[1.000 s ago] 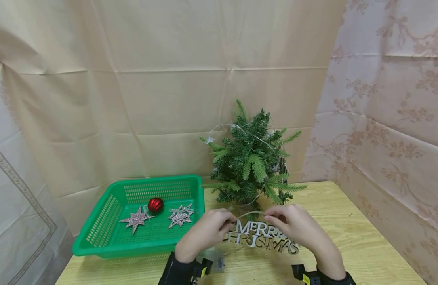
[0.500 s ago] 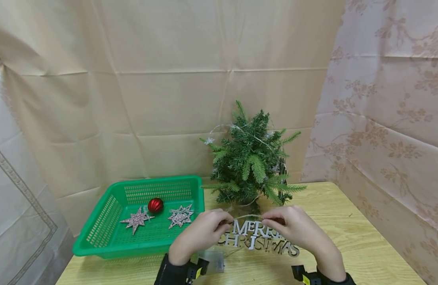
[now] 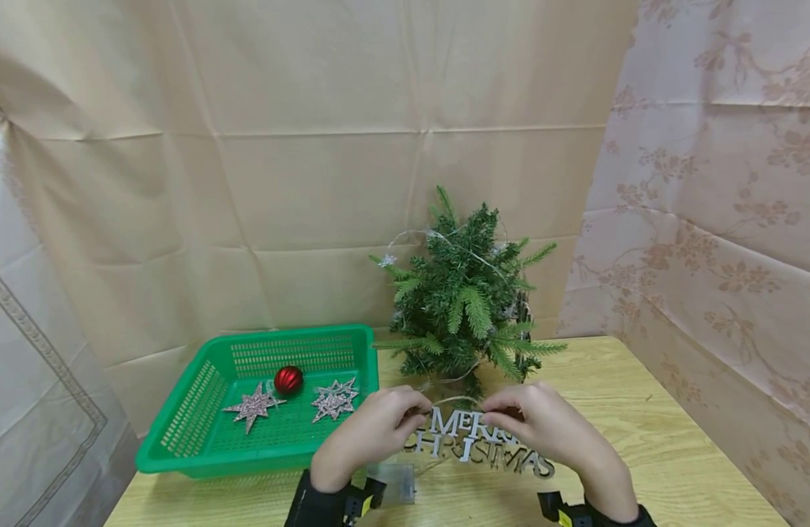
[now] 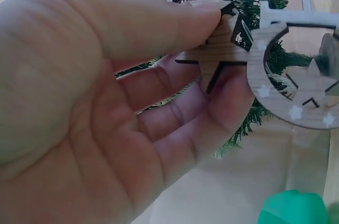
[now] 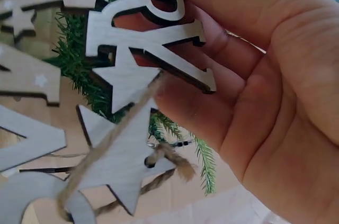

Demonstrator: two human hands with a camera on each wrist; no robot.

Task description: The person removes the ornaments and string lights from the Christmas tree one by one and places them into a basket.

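Note:
Both hands hold up a wooden MERRY CHRISTMAS sign [image 3: 468, 448] in front of the small Christmas tree [image 3: 467, 307]. My left hand [image 3: 379, 424] pinches its left end. In the left wrist view, the thumb lies on a wooden star [image 4: 217, 52] of the sign, with fingers behind. My right hand [image 3: 543, 424] grips the upper right part; in the right wrist view its thumb is at the letter R [image 5: 159, 1], fingers behind the letters. A twine loop [image 3: 458, 398] arches above the lettering, and its knotted end [image 5: 183, 166] shows by a star [image 5: 124, 152].
Left of the tree stands a green basket [image 3: 247, 464] holding a red ball [image 3: 288, 380], a glittery star [image 3: 252, 407] and another star ornament [image 3: 335, 400]. A clear plastic packet [image 3: 400, 484] lies on the table [image 3: 649, 424] near the left wrist. Silver wire with small ornaments [image 3: 387, 260] winds round the tree.
The sign and both hands have shifted slightly left and down. The right fingers have moved from the twine to the sign's top edge. The basket and tree stay put.

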